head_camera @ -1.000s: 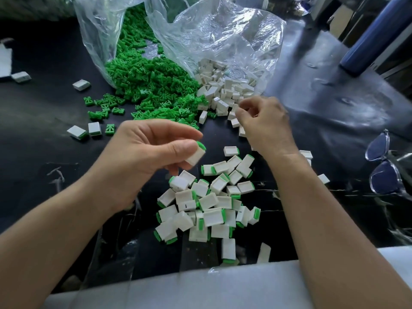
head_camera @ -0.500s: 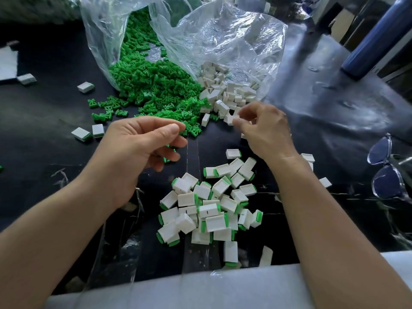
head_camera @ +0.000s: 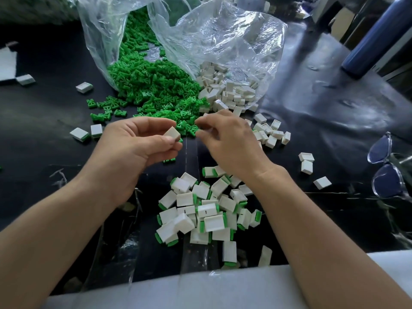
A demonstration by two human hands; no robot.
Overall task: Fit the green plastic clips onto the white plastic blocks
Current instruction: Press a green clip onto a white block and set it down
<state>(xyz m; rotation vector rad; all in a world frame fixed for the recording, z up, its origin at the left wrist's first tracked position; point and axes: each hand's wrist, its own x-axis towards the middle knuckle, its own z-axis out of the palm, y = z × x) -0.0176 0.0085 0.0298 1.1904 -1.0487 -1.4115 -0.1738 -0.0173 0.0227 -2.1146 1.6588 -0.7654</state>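
Our left hand (head_camera: 133, 148) pinched a white block (head_camera: 173, 133) just near of the green clips (head_camera: 153, 85). Beside it, our right hand (head_camera: 229, 141) had its fingertips drawn together; holding what, we could not tell. Finished blocks (head_camera: 207, 210) lay nearer.

A black glossy sheet (head_camera: 323, 134) is covering the table, wrinkling and reflecting pale light on the right. A white padded strip (head_camera: 223, 288) is running along the near edge. A blue cylinder (head_camera: 376, 39) is standing at the far right; clear-framed glasses (head_camera: 386, 181) are lying near the right edge.
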